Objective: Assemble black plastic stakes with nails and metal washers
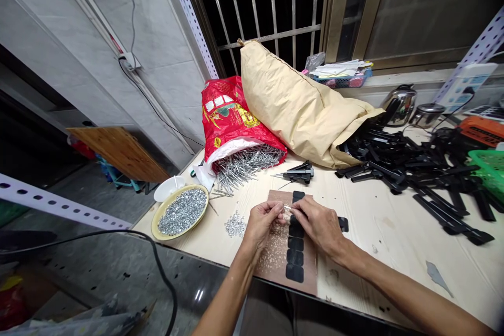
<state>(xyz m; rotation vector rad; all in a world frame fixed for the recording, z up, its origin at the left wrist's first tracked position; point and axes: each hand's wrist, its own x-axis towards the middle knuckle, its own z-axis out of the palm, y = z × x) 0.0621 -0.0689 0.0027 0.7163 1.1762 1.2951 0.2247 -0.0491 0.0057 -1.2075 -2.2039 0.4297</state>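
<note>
My left hand (264, 224) and my right hand (319, 224) meet above a brown sheet (272, 266), both with fingertips pinched closed. A small shiny sliver (287, 207) shows between them; its kind is too small to tell. Under the hands, a column of black rounded-square pads (295, 258) runs along the sheet, with tiny pale bits scattered beside it. One more black pad (344, 224) lies right of my right hand. Left of my left hand is a loose patch of small shiny metal pieces (235, 224). Several thin pointed rods with black and grey ends (298, 174) lie beyond the sheet.
A yellow bowl (160, 234) of small metal pieces stands near the left edge, beside a white dish (167, 187). A red bag (236, 125) spills metal nails (240, 168). Behind is a large paper sack (293, 100); black plastic parts (394, 163) heap right, near a green basket (486, 160).
</note>
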